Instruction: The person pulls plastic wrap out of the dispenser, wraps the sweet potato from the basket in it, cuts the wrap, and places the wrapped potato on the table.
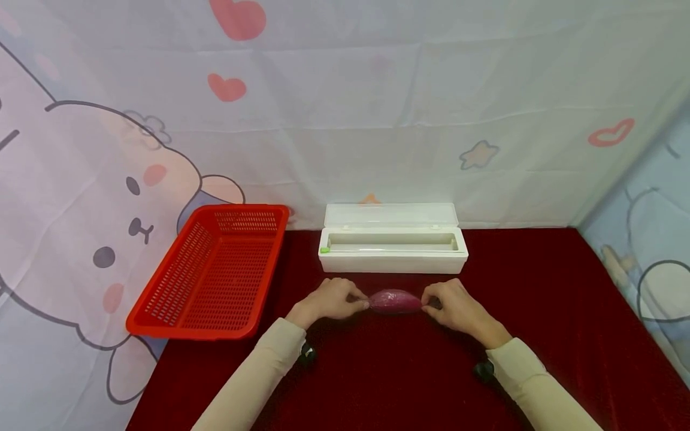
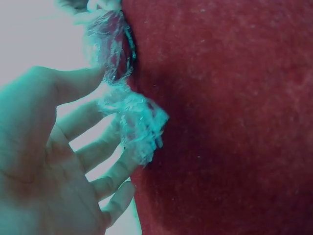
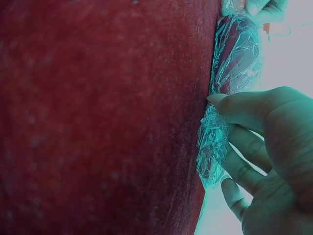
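A purple, spindle-shaped piece of produce (image 1: pixel 395 301), resembling a sweet potato, is wrapped in clear plastic wrap (image 3: pixel 212 147). My left hand (image 1: pixel 336 298) pinches the gathered wrap at its left end between thumb and forefinger. At the opposite end my right hand (image 1: pixel 455 305) pinches the wrap the same way. Crumpled film hangs past the left thumb (image 2: pixel 80 84) in the left wrist view, and a similar tail lies by the other fingers in the right wrist view. Just behind the hands stands a white plastic wrap dispenser (image 1: pixel 393 263), its lid raised.
To the left is a red slotted basket (image 1: pixel 248 326) with nothing in it. Dark red cloth (image 1: pixel 399 383) covers the table. A printed curtain (image 1: pixel 350 149) hangs directly behind the dispenser, and another patterned cloth (image 1: pixel 647 239) borders the right side.
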A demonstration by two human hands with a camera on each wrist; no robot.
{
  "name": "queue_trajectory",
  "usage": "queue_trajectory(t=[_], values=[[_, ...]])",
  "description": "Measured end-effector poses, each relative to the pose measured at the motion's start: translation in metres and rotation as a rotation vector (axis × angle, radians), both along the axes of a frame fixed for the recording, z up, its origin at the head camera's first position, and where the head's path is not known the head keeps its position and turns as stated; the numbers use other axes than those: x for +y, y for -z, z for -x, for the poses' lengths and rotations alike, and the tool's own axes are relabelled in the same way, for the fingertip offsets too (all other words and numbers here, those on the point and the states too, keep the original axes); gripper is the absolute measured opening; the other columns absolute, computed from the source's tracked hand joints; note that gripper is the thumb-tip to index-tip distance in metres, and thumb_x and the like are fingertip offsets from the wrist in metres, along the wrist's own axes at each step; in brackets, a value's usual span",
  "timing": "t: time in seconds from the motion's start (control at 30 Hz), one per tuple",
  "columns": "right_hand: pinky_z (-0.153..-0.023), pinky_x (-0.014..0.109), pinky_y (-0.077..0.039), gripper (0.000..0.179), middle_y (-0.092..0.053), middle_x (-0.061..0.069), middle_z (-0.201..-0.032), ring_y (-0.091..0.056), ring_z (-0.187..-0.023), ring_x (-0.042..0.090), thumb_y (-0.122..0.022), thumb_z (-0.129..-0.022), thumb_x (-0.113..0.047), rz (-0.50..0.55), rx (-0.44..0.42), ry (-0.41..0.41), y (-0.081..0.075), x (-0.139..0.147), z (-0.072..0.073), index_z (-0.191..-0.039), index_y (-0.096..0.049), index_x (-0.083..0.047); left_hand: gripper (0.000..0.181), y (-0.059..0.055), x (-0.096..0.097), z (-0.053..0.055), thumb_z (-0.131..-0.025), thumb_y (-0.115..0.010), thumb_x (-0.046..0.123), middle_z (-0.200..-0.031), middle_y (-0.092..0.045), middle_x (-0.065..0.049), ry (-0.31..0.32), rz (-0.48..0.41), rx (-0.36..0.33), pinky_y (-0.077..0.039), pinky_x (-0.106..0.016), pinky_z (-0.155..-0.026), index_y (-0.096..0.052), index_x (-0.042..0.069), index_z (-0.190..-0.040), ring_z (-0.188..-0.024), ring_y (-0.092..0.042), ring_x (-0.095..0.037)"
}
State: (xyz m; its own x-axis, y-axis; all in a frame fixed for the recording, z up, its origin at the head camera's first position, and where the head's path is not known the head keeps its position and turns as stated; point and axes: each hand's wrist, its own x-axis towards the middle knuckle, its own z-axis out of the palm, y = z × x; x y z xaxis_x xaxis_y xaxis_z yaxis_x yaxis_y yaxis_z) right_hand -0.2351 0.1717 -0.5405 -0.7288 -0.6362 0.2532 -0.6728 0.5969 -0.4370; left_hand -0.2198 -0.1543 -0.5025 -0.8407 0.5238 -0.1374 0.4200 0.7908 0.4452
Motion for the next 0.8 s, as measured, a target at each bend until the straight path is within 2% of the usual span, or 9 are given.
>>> queue_trajectory(t=[0.07,0.17,0.3,0.4,0.53,0.67,0.8], values=[[-0.067,0.024,-0.056,0.015,-0.078,-0.005,-0.085,-0.067,-0.075,0.002,-0.087,-0.085,-0.004,-0.004,0.001,0.004,0.0,0.0,0.0,-0.084,-0.078,-0.016,0.027,0.0,-0.002,0.001,-0.106,-0.065,0.034,-0.104,-0.08,0.005,-0.002,-0.021,-0.033,-0.051,-0.043,-0.097,-0.084,0.02,-0.12,-0.097,-0.072,-0.009],[-0.067,0.024,-0.056,0.016,-0.077,-0.005,-0.085,-0.066,-0.074,0.001,-0.087,-0.085,-0.004,-0.009,-0.003,0.011,-0.001,0.0,0.0,-0.084,-0.078,-0.017,0.027,0.001,-0.003,0.002,-0.107,-0.063,0.031,-0.097,-0.079,0.007,0.005,-0.029,-0.03,-0.053,-0.042,-0.094,-0.084,0.019,-0.118,-0.089,-0.068,-0.005],[-0.067,0.024,-0.056,0.016,-0.077,-0.006,-0.085,-0.066,-0.074,0.001,-0.087,-0.085,-0.005,-0.009,-0.006,0.011,-0.001,0.0,0.0,-0.084,-0.078,-0.018,0.024,0.002,-0.002,0.001,-0.105,-0.066,0.03,-0.117,-0.081,0.004,-0.013,-0.034,-0.023,-0.051,-0.048,-0.1,-0.085,0.02,-0.116,-0.111,-0.071,-0.011],[-0.067,0.024,-0.056,0.017,-0.077,-0.007,-0.084,-0.066,-0.074,0.001,-0.087,-0.086,-0.005,-0.01,-0.003,0.008,-0.001,-0.001,0.0,-0.083,-0.077,-0.018,0.023,0.005,0.0,0.002,-0.104,-0.068,0.031,-0.121,-0.08,0.003,-0.036,-0.049,-0.032,-0.052,-0.044,-0.096,-0.085,0.02,-0.116,-0.116,-0.071,-0.014],[-0.066,0.023,-0.055,0.017,-0.076,-0.008,-0.082,-0.065,-0.073,0.0,-0.087,-0.086,-0.006,-0.008,0.005,0.004,-0.001,-0.001,0.0,-0.082,-0.076,-0.018,0.022,0.008,0.001,0.003,-0.102,-0.072,0.031,-0.119,-0.081,0.003,-0.075,-0.077,-0.048,-0.052,-0.034,-0.081,-0.085,0.02,-0.116,-0.111,-0.072,-0.012],[-0.067,0.024,-0.055,0.017,-0.075,-0.008,-0.081,-0.064,-0.073,0.0,-0.087,-0.085,-0.006,-0.009,0.007,0.003,-0.002,-0.001,0.0,-0.082,-0.076,-0.018,0.02,0.01,0.003,0.003,-0.101,-0.074,0.032,-0.116,-0.081,0.004,-0.111,-0.086,-0.052,-0.052,-0.035,-0.082,-0.085,0.022,-0.115,-0.111,-0.073,-0.013],[-0.067,0.024,-0.056,0.017,-0.076,-0.007,-0.082,-0.065,-0.073,0.001,-0.087,-0.085,-0.006,-0.011,0.011,0.003,-0.002,-0.001,0.0,-0.082,-0.076,-0.018,0.017,0.012,0.006,0.002,-0.099,-0.077,0.031,-0.107,-0.083,0.006,-0.127,-0.074,-0.019,-0.052,-0.036,-0.082,-0.087,0.022,-0.11,-0.099,-0.075,-0.01]])
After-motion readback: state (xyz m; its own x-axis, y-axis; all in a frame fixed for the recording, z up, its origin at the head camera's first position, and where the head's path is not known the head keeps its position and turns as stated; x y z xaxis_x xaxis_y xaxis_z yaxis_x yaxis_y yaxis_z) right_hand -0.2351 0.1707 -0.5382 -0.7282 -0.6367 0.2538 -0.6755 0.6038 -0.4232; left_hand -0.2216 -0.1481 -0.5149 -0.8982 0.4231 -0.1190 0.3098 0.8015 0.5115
